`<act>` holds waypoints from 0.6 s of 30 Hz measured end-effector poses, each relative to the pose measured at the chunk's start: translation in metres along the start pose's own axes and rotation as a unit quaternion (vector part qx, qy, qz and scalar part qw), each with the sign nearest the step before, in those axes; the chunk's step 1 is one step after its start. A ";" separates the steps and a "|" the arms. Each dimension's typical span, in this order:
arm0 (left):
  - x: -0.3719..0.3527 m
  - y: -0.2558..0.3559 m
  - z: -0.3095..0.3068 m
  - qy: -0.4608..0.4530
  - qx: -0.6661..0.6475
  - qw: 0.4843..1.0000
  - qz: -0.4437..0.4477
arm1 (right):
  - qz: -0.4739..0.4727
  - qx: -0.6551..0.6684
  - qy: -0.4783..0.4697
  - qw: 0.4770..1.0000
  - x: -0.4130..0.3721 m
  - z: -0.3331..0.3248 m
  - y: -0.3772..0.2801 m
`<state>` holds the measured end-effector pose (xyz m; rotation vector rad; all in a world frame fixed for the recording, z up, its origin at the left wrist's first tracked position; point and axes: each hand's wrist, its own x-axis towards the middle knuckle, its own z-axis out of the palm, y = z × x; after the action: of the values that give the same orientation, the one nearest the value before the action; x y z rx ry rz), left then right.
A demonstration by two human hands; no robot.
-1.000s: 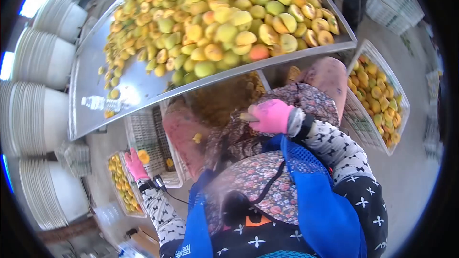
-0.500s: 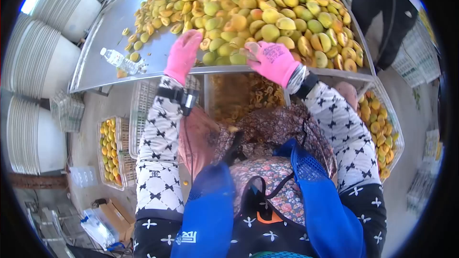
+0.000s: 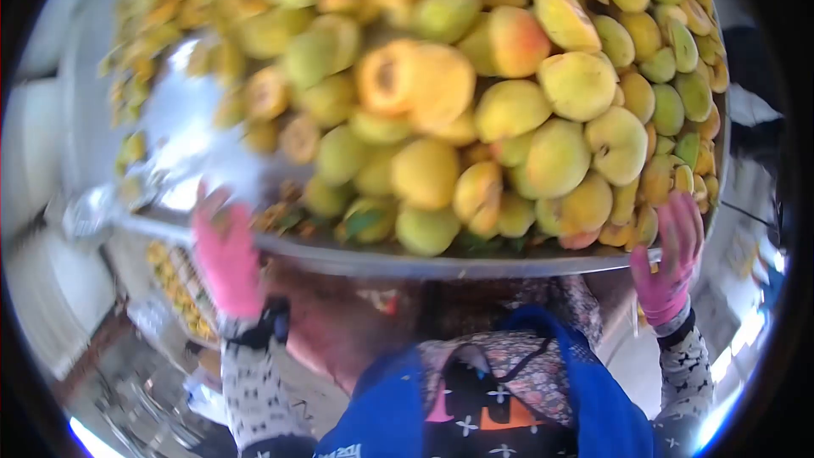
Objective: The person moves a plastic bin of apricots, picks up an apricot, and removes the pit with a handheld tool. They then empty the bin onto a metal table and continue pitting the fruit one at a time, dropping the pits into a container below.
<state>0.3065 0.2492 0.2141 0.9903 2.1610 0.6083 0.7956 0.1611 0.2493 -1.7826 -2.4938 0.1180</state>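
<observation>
A big heap of yellow-green peaches (image 3: pixel 509 110), some whole and some cut into halves, fills most of the metal table (image 3: pixel 458 267). My left hand (image 3: pixel 227 254), in a pink glove, is at the table's front edge left of the heap. Its fingers are blurred but stretched apart with nothing seen in them. Far to the right, my right hand (image 3: pixel 670 263) in its pink glove rests by the front right edge. Fingers point up against the nearest peaches, thumb held away from them.
A clear plastic bottle (image 3: pixel 89 212), smeared by motion, lies at the table's left end. Below on the left stands a crate of yellow fruit (image 3: pixel 180 288). White stacked tubs (image 3: pixel 51 237) line the far left. Bits of pulp and leaves lie along the front rim.
Both hands have moved wide apart, from close together at the heap's front to either side of it. The view has shifted nearer the table, so the peaches look larger.
</observation>
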 end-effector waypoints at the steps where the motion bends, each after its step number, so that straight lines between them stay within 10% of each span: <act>1: 0.009 -0.023 -0.009 0.009 -0.012 0.997 0.073 | 0.039 -0.047 -0.074 0.995 -0.016 -0.010 0.000; 4: 0.019 -0.006 -0.057 -0.075 0.050 0.996 -0.014 | -0.004 -0.009 -0.090 0.996 -0.038 -0.003 -0.002; 5: 0.034 -0.034 -0.098 -0.189 0.124 0.965 0.130 | 0.001 0.004 -0.078 0.997 -0.034 -0.012 -0.009; 7: 0.028 -0.011 -0.107 -0.127 0.110 0.983 0.070 | 0.010 0.011 -0.050 0.999 -0.032 -0.023 -0.025; 8: 0.030 -0.004 -0.117 -0.190 0.244 0.929 0.202 | 0.009 0.019 -0.070 0.997 -0.021 -0.035 -0.018; 16: 0.007 0.084 -0.075 -0.079 0.112 0.981 -0.134 | -0.057 0.071 -0.002 0.996 -0.016 -0.089 0.051; 17: 0.051 0.023 -0.116 -0.204 0.171 0.962 0.067 | -0.057 0.082 0.015 0.995 -0.016 -0.087 0.055; 18: 0.048 0.039 -0.108 -0.203 0.240 0.949 0.035 | -0.051 0.091 0.033 0.994 -0.019 -0.078 0.053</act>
<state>0.2222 0.2968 0.2924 1.3178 1.9346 -0.1089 0.8595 0.1613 0.3206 -1.5617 -2.4336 0.2668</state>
